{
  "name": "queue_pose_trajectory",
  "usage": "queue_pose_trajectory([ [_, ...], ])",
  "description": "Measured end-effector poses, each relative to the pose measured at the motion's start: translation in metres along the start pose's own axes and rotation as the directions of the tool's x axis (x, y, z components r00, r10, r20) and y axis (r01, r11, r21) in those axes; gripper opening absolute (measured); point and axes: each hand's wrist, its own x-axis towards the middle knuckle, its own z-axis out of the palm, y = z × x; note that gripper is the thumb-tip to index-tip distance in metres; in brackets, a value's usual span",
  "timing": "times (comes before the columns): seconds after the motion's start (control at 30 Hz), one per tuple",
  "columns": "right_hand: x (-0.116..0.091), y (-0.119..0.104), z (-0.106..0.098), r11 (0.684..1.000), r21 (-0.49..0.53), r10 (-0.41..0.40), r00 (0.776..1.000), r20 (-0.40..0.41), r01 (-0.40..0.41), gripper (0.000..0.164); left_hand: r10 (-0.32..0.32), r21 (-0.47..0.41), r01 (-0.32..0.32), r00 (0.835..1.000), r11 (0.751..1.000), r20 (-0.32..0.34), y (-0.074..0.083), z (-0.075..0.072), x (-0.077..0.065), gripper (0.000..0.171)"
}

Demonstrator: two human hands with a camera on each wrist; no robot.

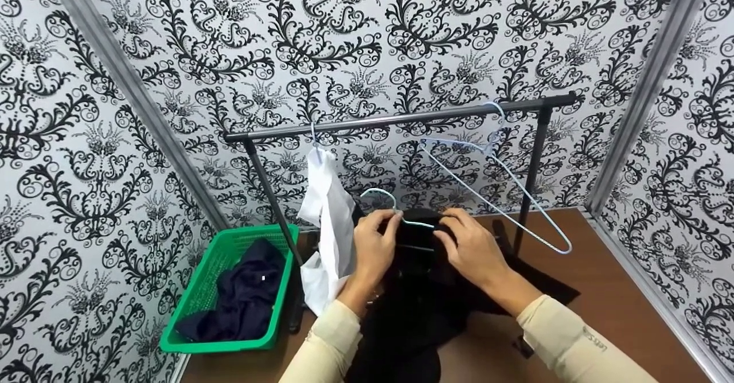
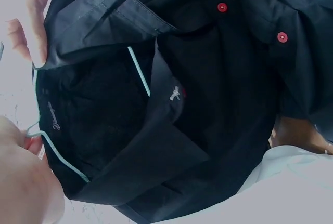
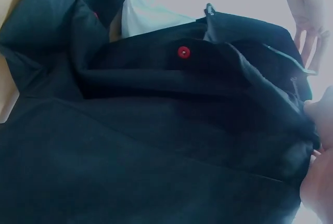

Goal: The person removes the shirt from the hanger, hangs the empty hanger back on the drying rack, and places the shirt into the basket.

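A black button-up shirt (image 1: 401, 320) lies spread in front of me, with a pale blue wire hanger (image 1: 417, 223) inside its collar opening. My left hand (image 1: 373, 245) pinches the hanger at the base of its hook, which points up and left. On the other side of the collar, my right hand (image 1: 473, 251) grips the shirt fabric (image 3: 250, 146) between thumb and fingers. Red buttons, one a red button (image 2: 222, 7), show on the front in the left wrist view. Fabric hides the hanger's outer ends.
A dark rack rail (image 1: 395, 120) crosses behind the hands. From it hang a white garment (image 1: 330, 211) on the left and a bare hanger (image 1: 530, 196) on the right. A green basket (image 1: 172, 328) with dark navy cloth (image 1: 246, 297) stands left on the brown table (image 1: 619, 314).
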Motion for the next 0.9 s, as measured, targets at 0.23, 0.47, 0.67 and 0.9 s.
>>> queue_pose_trajectory([
  [0.23,-0.005,0.007,-0.002,0.999,0.007,-0.042,0.999,-0.034,0.042,0.018,-0.013,-0.016,0.012,1.0,1.0,-0.014,-0.002,-0.002,0.0,0.007],
  [0.47,-0.01,0.019,-0.009,0.998,-0.006,-0.069,0.996,-0.064,0.069,0.018,-0.101,-0.053,0.1,0.995,0.994,-0.017,-0.007,-0.004,-0.002,0.006],
  [0.67,-0.015,0.026,-0.017,0.994,-0.025,-0.112,0.991,-0.078,0.111,0.017,-0.174,-0.08,0.174,0.985,0.981,0.007,-0.009,-0.005,-0.003,0.008],
  [0.9,-0.02,0.03,-0.019,0.995,0.008,-0.102,0.99,-0.095,0.103,0.016,-0.235,-0.164,0.229,0.972,0.959,-0.017,-0.012,-0.003,-0.005,0.012],
])
